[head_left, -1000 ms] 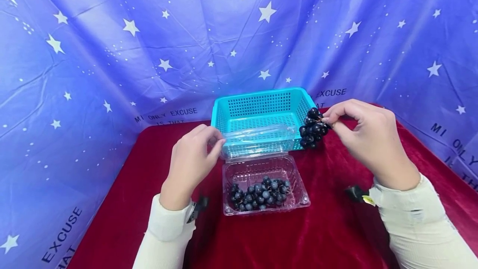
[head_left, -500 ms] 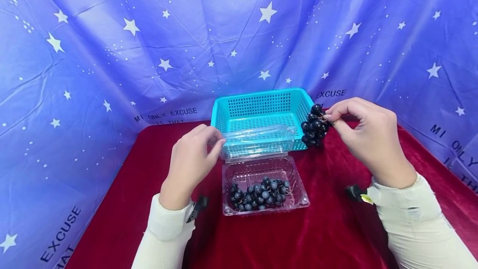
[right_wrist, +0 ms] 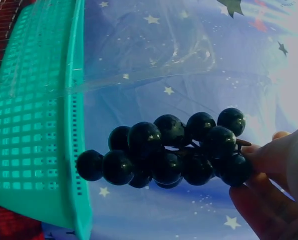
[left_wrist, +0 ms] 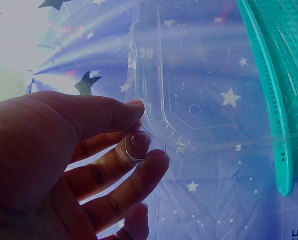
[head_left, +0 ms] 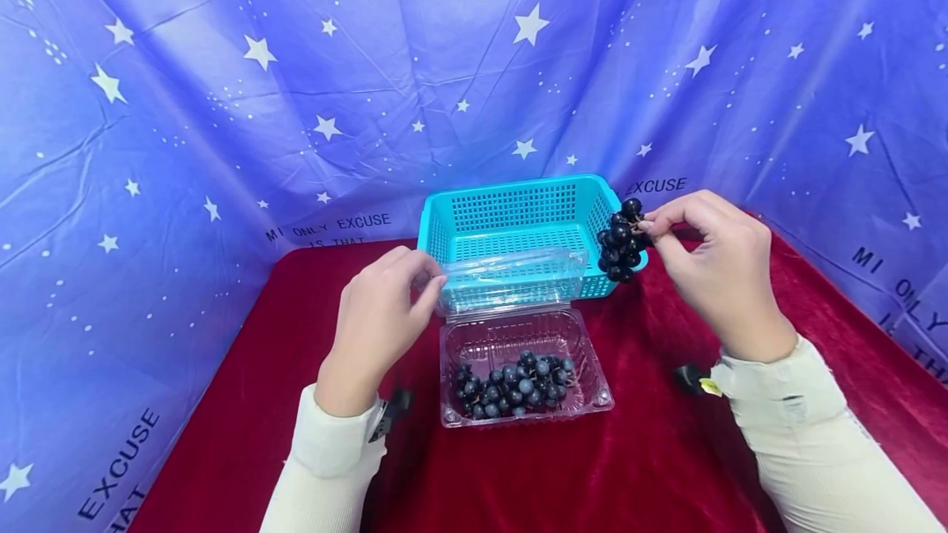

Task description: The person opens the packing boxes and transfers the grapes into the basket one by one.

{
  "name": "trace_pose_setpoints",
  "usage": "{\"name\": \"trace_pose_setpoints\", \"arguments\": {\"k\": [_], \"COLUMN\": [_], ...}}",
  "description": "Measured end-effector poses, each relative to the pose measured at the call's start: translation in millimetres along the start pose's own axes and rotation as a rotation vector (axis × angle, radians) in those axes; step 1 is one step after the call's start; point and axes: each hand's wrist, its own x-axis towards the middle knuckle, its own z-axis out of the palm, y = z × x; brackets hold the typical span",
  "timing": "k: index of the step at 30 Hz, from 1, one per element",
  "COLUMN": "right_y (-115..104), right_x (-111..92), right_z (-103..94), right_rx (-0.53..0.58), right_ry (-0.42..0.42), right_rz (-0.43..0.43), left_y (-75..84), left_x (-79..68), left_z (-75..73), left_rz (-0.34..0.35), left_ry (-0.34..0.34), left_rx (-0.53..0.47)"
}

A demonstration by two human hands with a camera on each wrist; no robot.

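Observation:
My right hand (head_left: 714, 266) pinches the stem of a small bunch of dark grapes (head_left: 620, 243), which hangs at the right end of a turquoise basket (head_left: 459, 202). In the right wrist view the grapes (right_wrist: 167, 166) dangle from thumb and fingertips, overlapping the basket wall (right_wrist: 36, 165). My left hand (head_left: 381, 323) grips the left corner of a clear plastic lid (head_left: 511, 278), raised on its hinge; the left wrist view shows the lid corner (left_wrist: 163, 125) between thumb and fingers. More dark grapes (head_left: 514, 385) lie in the clear clamshell box (head_left: 592, 352) below the lid.
The box and basket stand on a red velvet cloth (head_left: 666, 451), the basket behind the box. A blue curtain with stars (head_left: 444, 64) encloses the back and sides. The lid stands in front of the basket's near wall.
My right hand has shifted slightly left and up, carrying the hanging grapes, which have turned a little. My left hand and the lid hold their place.

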Motion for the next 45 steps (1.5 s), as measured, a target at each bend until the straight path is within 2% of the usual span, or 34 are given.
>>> {"name": "trace_pose_setpoints", "arguments": {"k": [6,22,32,39,45], "right_y": [5,17,28,37,41], "right_x": [-4,-16,-22,-25,-28], "right_z": [7.5,36.7,43.1,48.0,49.7], "right_rx": [0.011,0.122,0.099,0.071,0.024], "right_ry": [0.037,0.148,0.14,0.178,0.11], "right_rz": [0.009,0.034,0.054,0.102,0.105], "left_y": [0.6,0.8,0.7,1.0,0.8], "left_x": [0.0,-0.3,-0.2,0.0,-0.6], "left_z": [0.1,-0.2,-0.2,0.2,0.6], "left_rz": [-0.002,0.007,0.006,0.008,0.005], "left_ry": [-0.002,0.005,0.002,0.001,0.003], "left_rx": [-0.002,-0.003,-0.005,-0.003,0.0]}}
